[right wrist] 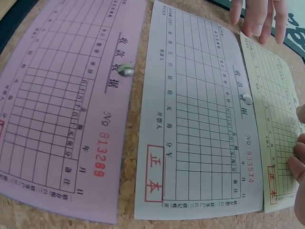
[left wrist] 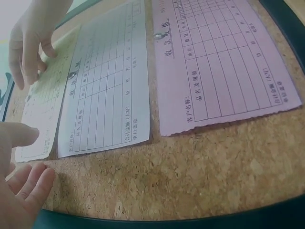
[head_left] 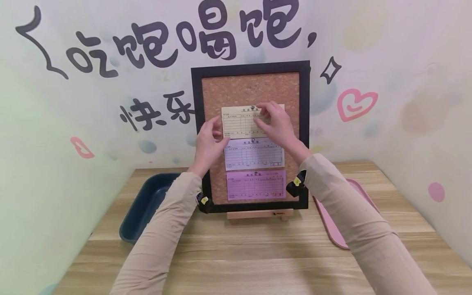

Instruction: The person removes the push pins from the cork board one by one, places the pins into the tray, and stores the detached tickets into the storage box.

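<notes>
A pale yellow receipt slip (head_left: 232, 123) lies against the framed corkboard (head_left: 250, 88), with a clear pushpin (head_left: 252, 108) at its top middle. My left hand (head_left: 210, 141) is at the slip's left edge, its thumb near the lower left corner and its fingers slightly bent. The right hand (head_left: 275, 123) rests over the slip's upper right part, fingertips beside the pin and thumb lower on the paper. Below hang a white slip (right wrist: 190, 119) and a purple slip (head_left: 254, 186), each pinned at the top. The right hand hides part of the yellow slip.
The board leans on a small wooden easel (head_left: 258, 214) on the wood-grain table (head_left: 239, 254). A dark blue tray (head_left: 127, 221) is at the left, partly behind the left sleeve. A pink tray (head_left: 337, 239) lies at the right under the right sleeve. A painted wall stands behind.
</notes>
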A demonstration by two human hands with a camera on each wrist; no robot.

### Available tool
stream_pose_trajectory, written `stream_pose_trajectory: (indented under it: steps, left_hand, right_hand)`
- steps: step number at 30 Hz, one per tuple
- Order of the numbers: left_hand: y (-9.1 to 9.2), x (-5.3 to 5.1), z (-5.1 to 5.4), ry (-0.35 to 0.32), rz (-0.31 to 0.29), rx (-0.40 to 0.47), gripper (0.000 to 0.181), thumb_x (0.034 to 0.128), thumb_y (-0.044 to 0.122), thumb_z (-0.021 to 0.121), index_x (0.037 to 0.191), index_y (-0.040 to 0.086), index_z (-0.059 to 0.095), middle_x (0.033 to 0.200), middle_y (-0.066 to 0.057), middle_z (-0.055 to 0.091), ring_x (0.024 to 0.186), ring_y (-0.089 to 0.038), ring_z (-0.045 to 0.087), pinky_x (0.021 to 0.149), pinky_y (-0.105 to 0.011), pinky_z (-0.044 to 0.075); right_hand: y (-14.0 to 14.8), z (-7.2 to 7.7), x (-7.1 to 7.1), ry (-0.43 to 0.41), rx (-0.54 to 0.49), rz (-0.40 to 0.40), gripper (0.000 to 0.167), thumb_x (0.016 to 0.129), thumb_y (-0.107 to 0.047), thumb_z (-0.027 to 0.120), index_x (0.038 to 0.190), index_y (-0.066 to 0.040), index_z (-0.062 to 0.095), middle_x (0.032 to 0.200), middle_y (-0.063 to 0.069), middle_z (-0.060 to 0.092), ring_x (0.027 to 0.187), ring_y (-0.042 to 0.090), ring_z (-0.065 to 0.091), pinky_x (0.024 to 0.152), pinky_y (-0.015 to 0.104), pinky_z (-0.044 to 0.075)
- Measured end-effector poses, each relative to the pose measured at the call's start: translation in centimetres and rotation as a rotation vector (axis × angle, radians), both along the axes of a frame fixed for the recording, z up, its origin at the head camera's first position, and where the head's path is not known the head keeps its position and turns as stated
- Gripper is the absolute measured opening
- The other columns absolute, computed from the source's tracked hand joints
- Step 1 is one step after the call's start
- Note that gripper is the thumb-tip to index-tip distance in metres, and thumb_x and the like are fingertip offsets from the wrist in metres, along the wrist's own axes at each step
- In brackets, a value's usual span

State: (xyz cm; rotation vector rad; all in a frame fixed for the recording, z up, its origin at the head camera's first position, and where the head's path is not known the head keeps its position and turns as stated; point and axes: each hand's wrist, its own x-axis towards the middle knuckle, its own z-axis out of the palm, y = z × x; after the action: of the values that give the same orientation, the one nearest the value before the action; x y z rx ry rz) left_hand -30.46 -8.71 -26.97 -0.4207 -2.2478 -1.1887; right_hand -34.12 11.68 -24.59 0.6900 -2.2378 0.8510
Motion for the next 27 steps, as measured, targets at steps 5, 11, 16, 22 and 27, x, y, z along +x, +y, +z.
stream_pose_trajectory:
  steps: [5,11,16,22,27]
  left_hand:
    - [0.2,-0.2,-0.1,-0.001,0.001,0.043,0.054,0.0774,0.003,0.067,0.127,-0.002,0.044,0.111,-0.014,0.051,0.090,-0.022,0.059,0.076,-0.025,0.050]
    - [0.5,-0.5,-0.3,-0.008,0.015,0.119,0.051,0.0768,0.001,0.067,0.124,-0.001,0.047,0.111,-0.014,0.053,0.087,-0.021,0.061,0.074,-0.023,0.051]
    - [0.6,-0.8,-0.4,0.000,0.043,0.211,0.043,0.0776,-0.001,0.066,0.119,-0.001,0.052,0.107,-0.014,0.058,0.082,-0.021,0.062,0.073,-0.027,0.051]
    - [0.7,-0.9,-0.2,-0.014,0.051,0.281,0.036,0.0784,0.001,0.065,0.114,-0.001,0.057,0.100,-0.014,0.063,0.079,-0.022,0.062,0.073,-0.028,0.050]
    - [0.7,-1.1,-0.4,-0.039,0.037,0.294,0.034,0.0780,0.002,0.066,0.111,-0.002,0.059,0.095,-0.014,0.064,0.077,-0.023,0.062,0.072,-0.027,0.050]
  right_hand:
    - [-0.2,-0.1,-0.1,0.013,-0.005,0.008,0.032,0.084,-0.014,0.063,0.114,-0.002,0.057,0.092,0.010,0.053,0.085,0.020,0.051,0.077,0.033,0.042]
    - [-0.4,-0.2,-0.2,0.023,-0.007,-0.001,0.031,0.084,-0.013,0.063,0.112,-0.002,0.057,0.091,0.009,0.053,0.084,0.020,0.051,0.076,0.032,0.043]
    - [-0.7,0.0,-0.5,0.048,-0.001,0.002,0.028,0.085,-0.012,0.062,0.111,-0.002,0.058,0.089,0.009,0.053,0.083,0.018,0.051,0.075,0.031,0.043]
    - [-1.1,0.5,-0.7,0.042,-0.003,0.011,0.026,0.086,-0.010,0.059,0.110,-0.002,0.058,0.088,0.007,0.052,0.081,0.016,0.050,0.073,0.028,0.043]
    - [-0.9,0.5,-0.7,0.032,-0.008,-0.004,0.024,0.086,-0.009,0.058,0.108,-0.002,0.059,0.086,0.005,0.051,0.079,0.014,0.049,0.071,0.027,0.042]
